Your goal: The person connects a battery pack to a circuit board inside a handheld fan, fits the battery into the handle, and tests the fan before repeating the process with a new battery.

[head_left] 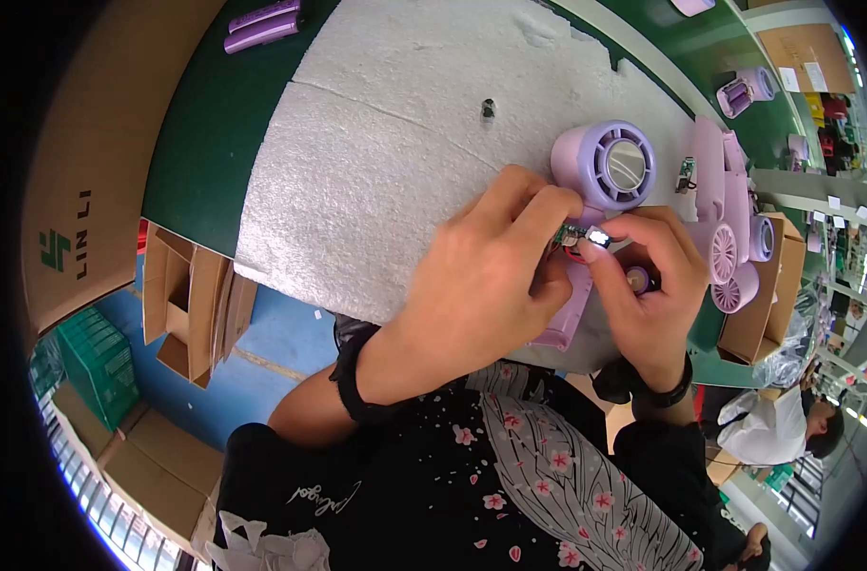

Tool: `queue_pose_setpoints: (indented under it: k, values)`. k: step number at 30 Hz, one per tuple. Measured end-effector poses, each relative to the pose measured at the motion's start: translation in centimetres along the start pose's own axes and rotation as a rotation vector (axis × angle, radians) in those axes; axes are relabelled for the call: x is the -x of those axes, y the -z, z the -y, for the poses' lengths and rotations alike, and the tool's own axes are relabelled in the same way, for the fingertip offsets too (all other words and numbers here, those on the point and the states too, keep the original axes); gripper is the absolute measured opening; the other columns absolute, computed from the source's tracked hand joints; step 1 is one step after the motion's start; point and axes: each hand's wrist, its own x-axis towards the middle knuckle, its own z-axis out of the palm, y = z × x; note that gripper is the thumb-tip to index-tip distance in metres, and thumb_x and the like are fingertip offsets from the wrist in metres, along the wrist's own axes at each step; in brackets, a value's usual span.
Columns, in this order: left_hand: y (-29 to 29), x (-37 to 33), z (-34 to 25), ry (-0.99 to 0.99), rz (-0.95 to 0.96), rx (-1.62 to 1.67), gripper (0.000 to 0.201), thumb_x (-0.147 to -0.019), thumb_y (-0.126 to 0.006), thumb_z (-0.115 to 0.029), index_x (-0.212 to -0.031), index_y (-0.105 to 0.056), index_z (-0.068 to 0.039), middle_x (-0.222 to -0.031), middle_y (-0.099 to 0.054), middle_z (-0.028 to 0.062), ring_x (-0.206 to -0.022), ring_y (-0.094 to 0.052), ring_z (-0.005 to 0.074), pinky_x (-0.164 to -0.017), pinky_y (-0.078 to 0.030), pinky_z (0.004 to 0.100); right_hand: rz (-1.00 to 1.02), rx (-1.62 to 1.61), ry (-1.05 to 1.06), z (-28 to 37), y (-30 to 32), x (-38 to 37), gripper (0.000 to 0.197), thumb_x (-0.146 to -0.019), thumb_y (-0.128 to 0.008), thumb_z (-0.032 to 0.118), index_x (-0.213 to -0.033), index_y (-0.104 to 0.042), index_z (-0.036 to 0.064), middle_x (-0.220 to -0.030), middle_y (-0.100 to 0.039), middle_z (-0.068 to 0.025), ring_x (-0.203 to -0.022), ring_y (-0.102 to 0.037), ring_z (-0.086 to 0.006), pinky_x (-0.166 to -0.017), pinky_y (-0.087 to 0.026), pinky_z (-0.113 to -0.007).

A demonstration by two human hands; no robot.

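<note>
Plainly, circuit board [573,232] pinched by left hand [495,262] and right hand [657,285] above open pink shell [573,309].

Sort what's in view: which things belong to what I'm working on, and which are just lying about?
In the work:
small circuit board
purple fan
white foam sheet underneath

Apparently just lying about:
large cardboard box, left
green crate, lower left

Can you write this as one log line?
Left fingers: at circuit board; right fingers: pinching same board; handheld fan: on foam sheet
</note>
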Motion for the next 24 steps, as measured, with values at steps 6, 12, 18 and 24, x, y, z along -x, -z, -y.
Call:
queue_pose_setpoints:
  k: [6,12,18,24]
  values:
    - [-0.5,0.0,-0.1,-0.118,-0.089,-0.136,0.045,-0.067,-0.065,0.005,-0.109,-0.057,-0.007,-0.105,-0.065,0.0121,-0.085,-0.065,0.0337,-0.072,-0.054,0.0408,0.033,0.021,-0.175,0.8,0.5,0.1,0.023,-0.077,-0.077,0.000,-0.098,-0.068,0.0025,-0.083,-0.065,-0.0077,-0.061,-0.059,-0.0116,-0.051,-0.044,-0.024]
    - [0.0,-0.1,0.1,-0.163,-0.057,-0.141,0.045,-0.067,-0.067,0.004,-0.109,-0.057,-0.007,-0.104,-0.065,0.0123,-0.088,-0.065,0.0336,-0.074,-0.054,0.0401,0.032,-0.018,-0.063,0.1,0.8,0.0,0.020,-0.077,-0.077,-0.001,-0.096,-0.071,0.0031,-0.081,-0.064,-0.0069,-0.062,-0.060,-0.0115,-0.052,-0.045,-0.024]
    - [0.7,-0.3,0.2,-0.175,0.008,-0.070,0.046,-0.068,-0.071,0.003,-0.111,-0.058,-0.007,-0.106,-0.065,0.0126,-0.090,-0.065,0.0332,-0.075,-0.054,0.0387,0.096,-0.007,-0.007,-0.2,1.4,0.0,0.020,-0.075,-0.078,-0.003,-0.094,-0.073,0.0020,-0.087,-0.066,-0.0070,-0.067,-0.061,-0.0117,-0.055,-0.046,-0.024]
    - [1.2,-0.5,0.1,-0.175,0.068,-0.005,0.046,-0.070,-0.072,0.002,-0.114,-0.058,-0.006,-0.104,-0.066,0.0118,-0.087,-0.066,0.0298,-0.074,-0.054,0.0368,0.117,0.056,-0.006,0.5,1.4,0.0,0.020,-0.075,-0.079,-0.002,-0.094,-0.073,0.0032,-0.088,-0.066,-0.0068,-0.064,-0.063,-0.0125,-0.054,-0.048,-0.025]
